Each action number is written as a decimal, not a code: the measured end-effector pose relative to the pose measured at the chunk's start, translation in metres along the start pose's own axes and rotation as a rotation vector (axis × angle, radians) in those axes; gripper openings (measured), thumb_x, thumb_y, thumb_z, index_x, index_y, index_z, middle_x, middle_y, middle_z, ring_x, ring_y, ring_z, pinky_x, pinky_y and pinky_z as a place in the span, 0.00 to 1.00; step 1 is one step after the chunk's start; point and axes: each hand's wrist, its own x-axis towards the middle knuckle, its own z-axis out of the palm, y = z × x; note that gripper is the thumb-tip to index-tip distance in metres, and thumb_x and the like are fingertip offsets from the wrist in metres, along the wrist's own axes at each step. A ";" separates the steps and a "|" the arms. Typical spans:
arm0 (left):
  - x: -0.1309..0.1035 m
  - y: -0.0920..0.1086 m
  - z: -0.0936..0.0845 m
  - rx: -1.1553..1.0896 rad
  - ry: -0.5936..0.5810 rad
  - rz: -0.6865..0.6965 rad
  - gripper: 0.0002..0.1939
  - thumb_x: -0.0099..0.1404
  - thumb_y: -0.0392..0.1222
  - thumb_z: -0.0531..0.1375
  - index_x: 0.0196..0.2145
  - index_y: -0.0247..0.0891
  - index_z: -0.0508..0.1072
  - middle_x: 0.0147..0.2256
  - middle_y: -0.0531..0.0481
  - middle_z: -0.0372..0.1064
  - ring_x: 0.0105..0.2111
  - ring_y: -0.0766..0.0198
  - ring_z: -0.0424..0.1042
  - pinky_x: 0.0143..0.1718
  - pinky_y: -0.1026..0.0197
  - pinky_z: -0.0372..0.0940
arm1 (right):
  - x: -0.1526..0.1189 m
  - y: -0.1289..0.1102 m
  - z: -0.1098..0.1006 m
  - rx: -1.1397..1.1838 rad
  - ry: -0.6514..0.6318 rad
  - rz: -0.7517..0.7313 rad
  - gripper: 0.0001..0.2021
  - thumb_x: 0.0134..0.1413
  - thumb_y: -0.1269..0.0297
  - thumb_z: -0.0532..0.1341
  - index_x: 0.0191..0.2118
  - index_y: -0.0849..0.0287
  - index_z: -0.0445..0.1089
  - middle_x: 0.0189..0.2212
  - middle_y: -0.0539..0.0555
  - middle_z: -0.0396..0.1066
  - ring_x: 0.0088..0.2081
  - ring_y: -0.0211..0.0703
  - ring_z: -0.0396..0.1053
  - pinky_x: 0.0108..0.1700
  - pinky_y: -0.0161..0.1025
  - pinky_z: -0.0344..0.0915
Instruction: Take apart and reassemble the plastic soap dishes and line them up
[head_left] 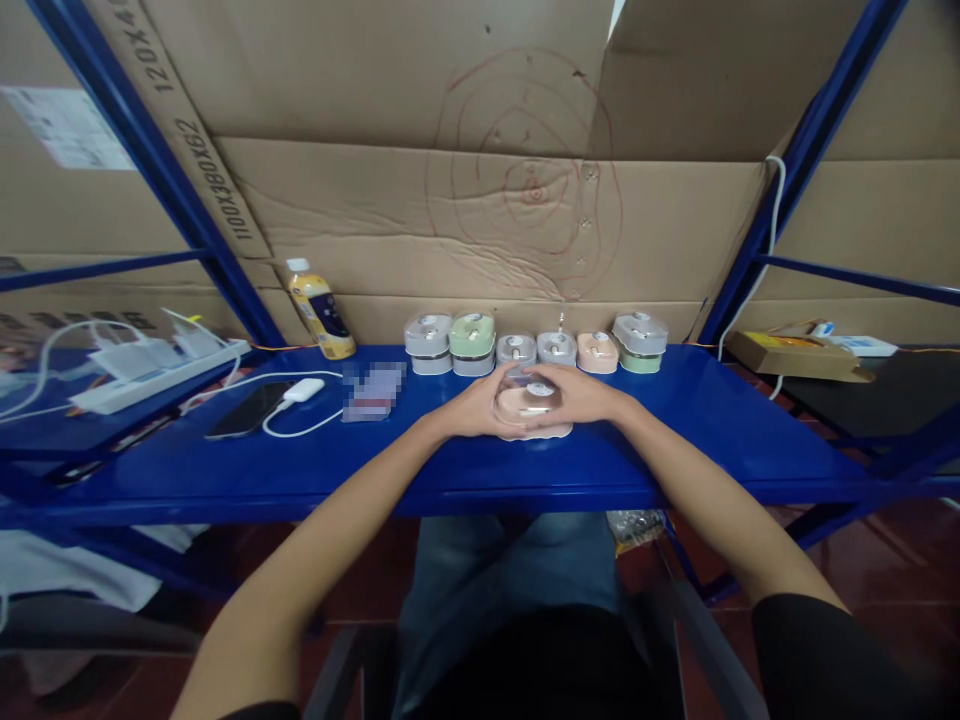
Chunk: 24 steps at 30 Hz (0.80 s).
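Between my two hands, near the middle of the blue table (420, 470), is a pinkish container (529, 402) with a clear lid and a small round label. My left hand (478, 402) wraps round its left side, and my right hand (581, 393) wraps round its right side. A pale scalloped edge shows beneath it, just above the tabletop. Behind my hands, a row of similar containers lines the back: stacked grey ones (428, 343), a green-topped stack (473, 343), two single grey ones (556, 349), a peach one (598, 352) and a grey-over-green stack (640, 342).
A yellow bottle (321, 310) stands at the back left. A phone (250, 411), a white adapter with cable (304, 390) and a blurred flat item (373, 391) lie on the left. Beyond the frame posts are a power strip (161, 376) and an open carton (799, 357).
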 end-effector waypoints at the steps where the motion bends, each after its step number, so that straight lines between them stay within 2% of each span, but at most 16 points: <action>1: -0.001 -0.001 -0.003 0.013 -0.011 -0.003 0.63 0.51 0.57 0.77 0.75 0.41 0.50 0.60 0.34 0.71 0.59 0.41 0.74 0.60 0.40 0.69 | -0.001 0.003 -0.006 0.025 0.023 0.016 0.44 0.50 0.41 0.73 0.69 0.54 0.66 0.60 0.61 0.75 0.59 0.60 0.74 0.62 0.56 0.70; 3: -0.002 -0.002 -0.008 0.079 -0.028 -0.008 0.59 0.54 0.57 0.76 0.75 0.41 0.53 0.60 0.35 0.71 0.60 0.40 0.73 0.61 0.39 0.68 | -0.005 0.013 -0.019 0.068 0.074 0.080 0.40 0.54 0.42 0.71 0.68 0.55 0.67 0.56 0.60 0.77 0.55 0.59 0.75 0.59 0.55 0.71; 7: -0.003 0.002 -0.015 0.193 -0.121 -0.002 0.31 0.64 0.56 0.68 0.61 0.43 0.76 0.59 0.39 0.70 0.60 0.43 0.72 0.66 0.40 0.63 | -0.012 0.038 -0.039 0.037 0.139 0.259 0.33 0.62 0.40 0.63 0.64 0.58 0.71 0.51 0.61 0.79 0.50 0.57 0.77 0.55 0.54 0.73; 9: -0.004 0.005 -0.016 0.189 -0.152 0.013 0.24 0.67 0.56 0.66 0.56 0.44 0.81 0.58 0.40 0.69 0.59 0.45 0.72 0.66 0.42 0.63 | -0.013 0.048 -0.041 -0.008 0.177 0.340 0.32 0.65 0.39 0.60 0.62 0.60 0.71 0.50 0.62 0.79 0.49 0.57 0.77 0.54 0.53 0.72; 12: -0.003 0.008 -0.015 0.163 -0.130 0.038 0.22 0.70 0.57 0.63 0.54 0.45 0.83 0.58 0.40 0.69 0.61 0.46 0.71 0.66 0.43 0.63 | -0.011 0.056 -0.038 -0.063 0.220 0.385 0.32 0.65 0.39 0.60 0.62 0.61 0.71 0.52 0.64 0.78 0.51 0.57 0.76 0.55 0.53 0.71; 17: 0.001 0.000 -0.022 0.176 -0.054 0.030 0.23 0.75 0.57 0.54 0.46 0.39 0.84 0.55 0.39 0.70 0.58 0.48 0.71 0.65 0.45 0.64 | -0.009 0.058 -0.035 -0.085 0.202 0.359 0.32 0.66 0.38 0.59 0.63 0.59 0.70 0.56 0.63 0.77 0.54 0.58 0.76 0.58 0.52 0.71; 20: -0.001 -0.011 -0.037 0.238 -0.006 -0.045 0.25 0.74 0.57 0.51 0.40 0.38 0.82 0.49 0.39 0.73 0.53 0.50 0.71 0.62 0.45 0.66 | -0.012 0.056 -0.040 -0.081 0.095 0.380 0.34 0.64 0.38 0.62 0.64 0.58 0.69 0.58 0.63 0.76 0.56 0.58 0.75 0.58 0.51 0.71; 24: -0.008 -0.018 -0.062 0.309 -0.012 -0.217 0.22 0.69 0.58 0.55 0.32 0.39 0.80 0.38 0.42 0.76 0.47 0.49 0.73 0.54 0.48 0.68 | -0.015 0.052 -0.047 -0.115 -0.113 0.472 0.39 0.53 0.38 0.70 0.64 0.57 0.70 0.55 0.63 0.78 0.54 0.61 0.77 0.55 0.50 0.73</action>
